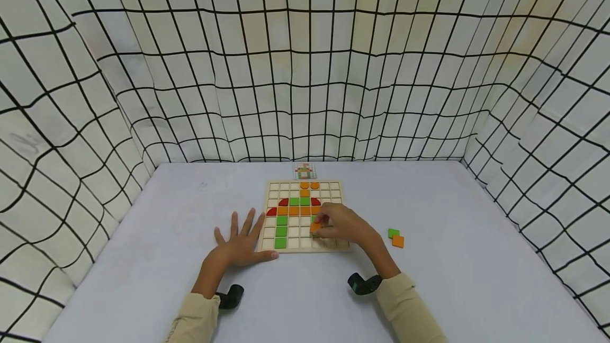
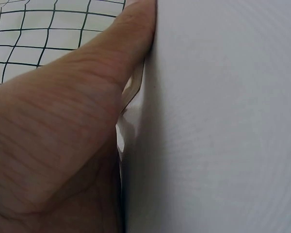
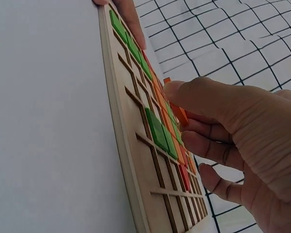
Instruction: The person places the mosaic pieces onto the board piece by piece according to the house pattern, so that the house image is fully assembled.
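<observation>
A wooden grid board (image 1: 305, 251) lies on the table, its cells partly filled with green, orange and red tiles. My right hand (image 1: 344, 222) pinches an orange square tile (image 3: 180, 114) between thumb and fingers, just over the board's right half. Two green tiles (image 3: 157, 132) sit in the cells below that hand in the right wrist view. With fingers spread, my left hand (image 1: 240, 247) rests at the board's lower left corner, the thumb along the near edge. The left wrist view shows mostly this hand (image 2: 53, 121) against the white tabletop.
A small pattern card (image 1: 305, 171) lies beyond the board's far edge. To the right, a loose green tile (image 1: 393, 233) and an orange tile (image 1: 398, 241) overlap on the white table (image 1: 457, 279). Black netting (image 1: 310, 83) over white walls encloses the table's back and sides.
</observation>
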`<move>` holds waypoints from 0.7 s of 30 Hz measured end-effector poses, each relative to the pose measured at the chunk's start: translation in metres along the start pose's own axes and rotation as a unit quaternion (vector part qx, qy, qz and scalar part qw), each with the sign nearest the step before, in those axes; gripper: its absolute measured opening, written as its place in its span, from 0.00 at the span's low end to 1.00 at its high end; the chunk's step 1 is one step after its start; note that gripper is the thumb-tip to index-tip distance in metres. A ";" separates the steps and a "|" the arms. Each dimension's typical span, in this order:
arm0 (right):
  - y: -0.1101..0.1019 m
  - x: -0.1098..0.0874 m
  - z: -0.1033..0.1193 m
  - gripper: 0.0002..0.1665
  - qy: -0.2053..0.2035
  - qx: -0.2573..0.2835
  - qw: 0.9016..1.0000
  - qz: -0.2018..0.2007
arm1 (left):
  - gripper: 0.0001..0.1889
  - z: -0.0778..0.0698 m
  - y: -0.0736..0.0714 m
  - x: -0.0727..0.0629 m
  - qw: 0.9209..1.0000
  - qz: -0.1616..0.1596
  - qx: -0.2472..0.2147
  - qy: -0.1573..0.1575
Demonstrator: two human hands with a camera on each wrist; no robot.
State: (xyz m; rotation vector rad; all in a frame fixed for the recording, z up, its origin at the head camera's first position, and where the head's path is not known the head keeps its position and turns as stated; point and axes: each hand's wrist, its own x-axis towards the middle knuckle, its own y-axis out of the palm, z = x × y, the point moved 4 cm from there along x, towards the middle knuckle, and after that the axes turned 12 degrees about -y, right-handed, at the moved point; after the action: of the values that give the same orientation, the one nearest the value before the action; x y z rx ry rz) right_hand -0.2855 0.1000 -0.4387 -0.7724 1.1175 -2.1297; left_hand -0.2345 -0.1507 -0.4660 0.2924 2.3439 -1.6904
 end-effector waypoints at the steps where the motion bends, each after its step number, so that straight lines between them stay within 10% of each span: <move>1: 0.003 0.002 0.003 0.15 -0.003 -0.002 1.000 0.006 | 0.59 0.000 0.000 0.000 1.000 0.000 0.001 0.000; 21: 0.036 0.025 0.035 0.12 -0.033 -0.025 0.998 0.049 | 0.60 0.002 0.001 0.002 1.000 0.001 0.006 0.003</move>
State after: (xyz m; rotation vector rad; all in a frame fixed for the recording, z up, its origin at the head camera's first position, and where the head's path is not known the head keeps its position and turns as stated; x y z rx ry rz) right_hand -0.2674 0.0473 -0.4474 -0.7892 1.1533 -1.9879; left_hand -0.2360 -0.1520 -0.4683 0.3022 2.3392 -1.7055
